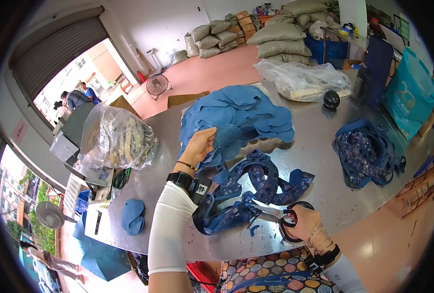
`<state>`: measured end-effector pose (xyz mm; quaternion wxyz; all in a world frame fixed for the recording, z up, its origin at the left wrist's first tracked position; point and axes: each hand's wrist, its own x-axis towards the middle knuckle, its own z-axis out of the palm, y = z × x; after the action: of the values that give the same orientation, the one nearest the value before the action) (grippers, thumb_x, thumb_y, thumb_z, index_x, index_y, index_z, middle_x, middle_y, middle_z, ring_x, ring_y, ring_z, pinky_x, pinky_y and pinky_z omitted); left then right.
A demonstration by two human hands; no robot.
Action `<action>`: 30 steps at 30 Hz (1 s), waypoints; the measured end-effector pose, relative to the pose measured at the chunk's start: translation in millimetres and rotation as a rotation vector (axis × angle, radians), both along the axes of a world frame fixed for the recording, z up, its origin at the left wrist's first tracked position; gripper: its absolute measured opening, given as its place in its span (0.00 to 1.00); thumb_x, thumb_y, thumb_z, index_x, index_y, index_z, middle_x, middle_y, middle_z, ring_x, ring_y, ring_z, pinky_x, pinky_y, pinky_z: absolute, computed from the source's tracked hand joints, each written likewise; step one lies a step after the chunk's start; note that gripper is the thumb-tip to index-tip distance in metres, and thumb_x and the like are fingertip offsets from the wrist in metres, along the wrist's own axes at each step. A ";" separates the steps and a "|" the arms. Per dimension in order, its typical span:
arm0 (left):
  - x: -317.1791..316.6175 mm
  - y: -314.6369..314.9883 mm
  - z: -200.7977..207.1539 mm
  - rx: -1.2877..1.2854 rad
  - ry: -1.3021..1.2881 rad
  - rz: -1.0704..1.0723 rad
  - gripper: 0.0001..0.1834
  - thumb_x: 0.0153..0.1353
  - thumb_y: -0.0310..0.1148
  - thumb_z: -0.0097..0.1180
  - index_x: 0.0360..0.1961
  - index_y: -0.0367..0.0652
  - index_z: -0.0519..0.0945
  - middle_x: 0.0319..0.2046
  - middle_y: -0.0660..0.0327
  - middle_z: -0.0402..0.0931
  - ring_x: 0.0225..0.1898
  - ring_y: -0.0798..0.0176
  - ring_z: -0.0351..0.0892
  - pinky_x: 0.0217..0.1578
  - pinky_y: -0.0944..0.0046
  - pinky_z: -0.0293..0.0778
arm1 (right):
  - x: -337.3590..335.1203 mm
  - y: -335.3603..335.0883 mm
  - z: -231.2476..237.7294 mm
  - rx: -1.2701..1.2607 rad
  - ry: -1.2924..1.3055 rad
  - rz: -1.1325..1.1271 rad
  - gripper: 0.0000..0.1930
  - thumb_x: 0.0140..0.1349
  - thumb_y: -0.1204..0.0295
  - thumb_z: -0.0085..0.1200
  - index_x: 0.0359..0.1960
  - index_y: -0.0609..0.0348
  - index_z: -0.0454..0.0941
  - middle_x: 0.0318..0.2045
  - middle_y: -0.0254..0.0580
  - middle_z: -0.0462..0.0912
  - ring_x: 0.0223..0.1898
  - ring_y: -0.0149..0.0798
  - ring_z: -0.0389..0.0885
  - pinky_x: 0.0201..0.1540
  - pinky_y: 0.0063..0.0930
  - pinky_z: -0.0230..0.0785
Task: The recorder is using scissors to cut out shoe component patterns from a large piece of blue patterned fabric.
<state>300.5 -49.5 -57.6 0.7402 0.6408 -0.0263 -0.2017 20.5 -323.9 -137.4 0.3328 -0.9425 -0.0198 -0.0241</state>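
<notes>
A wide heap of blue cut fabric pieces (246, 110) lies on the metal table. My left hand (201, 145) is at its near edge, fingers closed on a blue fabric piece (227, 138). Low on the right, my right hand (305, 222) grips black-handled scissors (286, 225), their blades pointing left. Strips of dark blue patterned fabric (266, 181) curl across the table between my hands, and the scissor blades lie beside them. A small blue fabric stack (133, 217) rests left of my left forearm.
A bundle of patterned strips (366, 152) sits at the right, near a teal bag (408, 93), a dark bottle (361, 84) and a black ball (331, 99). Clear plastic bags (117, 139) of pieces stand left and at the back. Beyond are a floor fan (158, 85) and stacked sacks (280, 41).
</notes>
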 end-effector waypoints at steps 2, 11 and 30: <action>-0.8 -8.4 1.8 -0.019 0.039 0.011 0.09 0.64 0.37 0.50 0.28 0.48 0.74 0.23 0.72 0.70 0.23 0.75 0.68 0.25 0.75 0.68 | -1.9 -3.3 -0.4 0.009 -0.035 -0.012 0.19 0.44 0.55 0.63 0.28 0.55 0.74 0.21 0.35 0.78 0.24 0.41 0.79 0.27 0.31 0.71; 2.1 -9.3 -3.1 -0.025 0.052 -0.012 0.09 0.64 0.38 0.50 0.35 0.44 0.78 0.27 0.69 0.73 0.25 0.76 0.69 0.26 0.76 0.67 | -1.9 -5.6 1.9 -0.050 -0.016 -0.018 0.19 0.41 0.58 0.67 0.27 0.57 0.73 0.20 0.33 0.78 0.23 0.37 0.78 0.28 0.28 0.71; -19.8 20.8 -45.8 0.729 -0.637 0.066 0.15 0.63 0.39 0.51 0.40 0.38 0.79 0.36 0.57 0.79 0.37 0.58 0.78 0.42 0.67 0.71 | -0.5 -2.1 1.0 -0.042 -0.051 -0.036 0.20 0.41 0.57 0.66 0.27 0.57 0.74 0.20 0.34 0.78 0.23 0.38 0.78 0.28 0.29 0.71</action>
<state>280.7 -28.7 -103.4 0.4286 0.8888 -0.1589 0.0320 20.0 -326.0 -136.4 0.3118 -0.9486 -0.0116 -0.0535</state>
